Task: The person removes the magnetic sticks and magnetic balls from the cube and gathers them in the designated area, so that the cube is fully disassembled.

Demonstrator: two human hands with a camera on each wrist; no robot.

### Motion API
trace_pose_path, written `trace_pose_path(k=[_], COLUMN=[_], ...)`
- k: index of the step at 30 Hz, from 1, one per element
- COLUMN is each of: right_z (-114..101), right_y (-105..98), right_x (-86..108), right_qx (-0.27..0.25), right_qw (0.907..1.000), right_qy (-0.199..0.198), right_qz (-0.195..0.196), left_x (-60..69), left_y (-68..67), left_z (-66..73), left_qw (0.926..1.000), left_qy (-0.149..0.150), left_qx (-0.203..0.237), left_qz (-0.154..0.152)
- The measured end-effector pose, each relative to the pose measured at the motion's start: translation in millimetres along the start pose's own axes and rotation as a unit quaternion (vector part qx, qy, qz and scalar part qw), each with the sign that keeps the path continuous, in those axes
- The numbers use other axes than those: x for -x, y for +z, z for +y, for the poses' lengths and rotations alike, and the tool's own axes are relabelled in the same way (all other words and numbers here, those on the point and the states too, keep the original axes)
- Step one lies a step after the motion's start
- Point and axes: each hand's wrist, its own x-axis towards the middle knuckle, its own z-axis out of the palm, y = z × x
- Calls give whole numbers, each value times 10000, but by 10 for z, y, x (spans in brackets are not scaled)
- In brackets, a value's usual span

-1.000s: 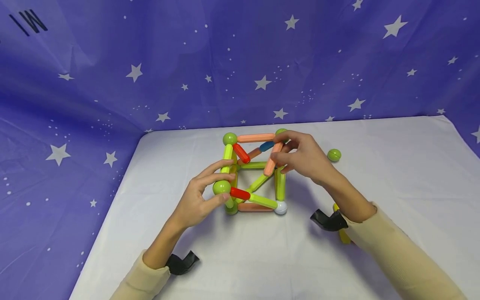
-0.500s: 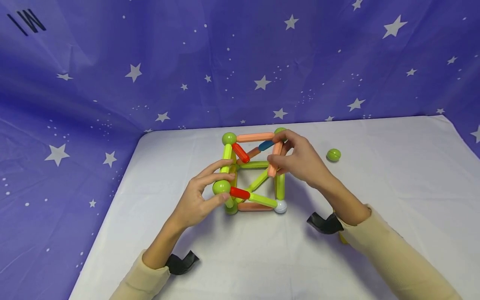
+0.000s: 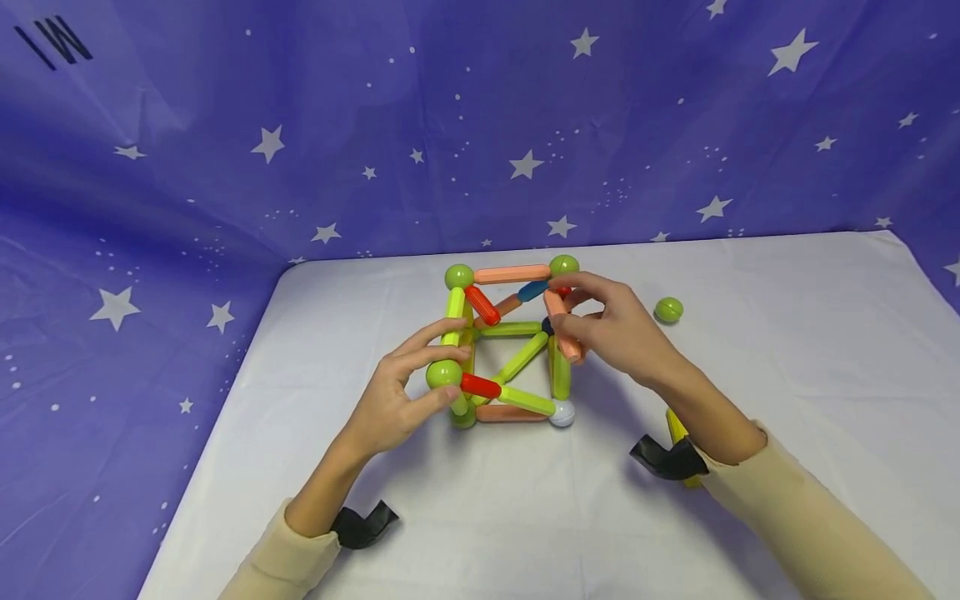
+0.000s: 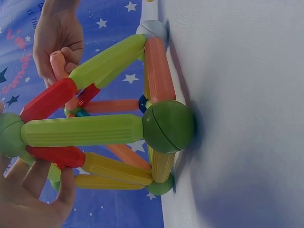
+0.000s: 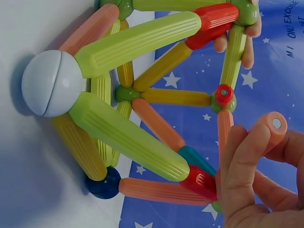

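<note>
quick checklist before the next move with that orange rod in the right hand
1. Frame steadied: ok, left hand holds its near left corner.
2. Orange rod gripped: ok, right hand pinches it.
3. Both its ends attached: not ok, one is bare in the right wrist view.
4. Its other end attached: cannot tell, hidden.
5. Back left red rod attached at both ends: not ok, one is bare.
</note>
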Motion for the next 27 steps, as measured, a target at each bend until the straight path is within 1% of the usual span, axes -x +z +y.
trace_pose_path(k=[9,16,21,27], right_z=[2,-51,-75,25], right_y=[-35,-63,-95,-180], right_x=[88,220,320,489], right_qx=[236,104,235,517], right_qw=[9996,9999,9996,9985], right_qy=[140,74,65,15], right_qz=[30,-75,-146,-192], left_x=[-3,1,7,1], left_y=[3,-11,-23,-11], left_z=[2,-8,-8,-11], left_qw=[10000,10000,10000,9999], left_qy=[-10,-9,-42,-32], left_qx=[31,21,-19,81], left_qz=[6,9,1,-56])
